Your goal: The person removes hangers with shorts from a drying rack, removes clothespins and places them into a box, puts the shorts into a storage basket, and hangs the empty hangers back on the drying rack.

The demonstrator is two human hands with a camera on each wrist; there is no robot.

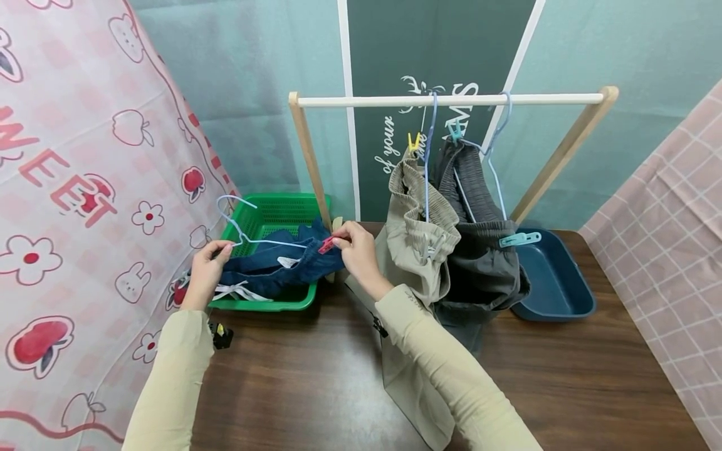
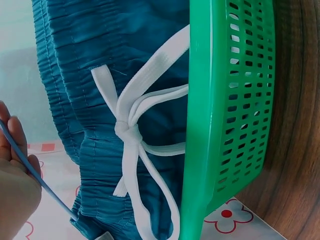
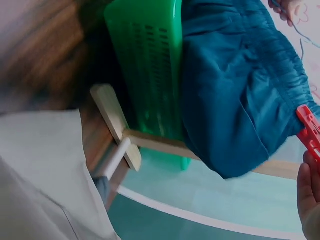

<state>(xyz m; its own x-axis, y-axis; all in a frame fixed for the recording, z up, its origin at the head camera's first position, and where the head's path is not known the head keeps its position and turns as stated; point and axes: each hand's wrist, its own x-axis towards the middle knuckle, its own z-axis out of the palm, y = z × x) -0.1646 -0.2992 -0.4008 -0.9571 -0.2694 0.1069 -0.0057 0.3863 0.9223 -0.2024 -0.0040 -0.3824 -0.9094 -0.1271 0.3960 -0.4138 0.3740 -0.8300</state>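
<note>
My left hand [image 1: 206,275] pinches the lower left of a light blue hanger [image 1: 276,243], whose hook points up. Dark blue elastic-waist pants [image 1: 304,270] hang at the hanger over a green basket [image 1: 287,306]. A white drawstring bow [image 2: 129,132] lies on their front in the left wrist view. With thumb and fingers, my right hand [image 1: 361,255] squeezes a red clothespin [image 1: 326,245] at the right end of the waistband. In the right wrist view the clothespin's tip [image 3: 303,114] sits on the waistband's edge.
A rack with a white bar [image 1: 361,101] and wooden legs stands behind. Khaki pants [image 1: 414,244] and dark grey pants [image 1: 479,269] hang from it on clipped hangers. At the right is a dark blue basin [image 1: 555,282]. A small black object [image 1: 222,336] lies near my left wrist.
</note>
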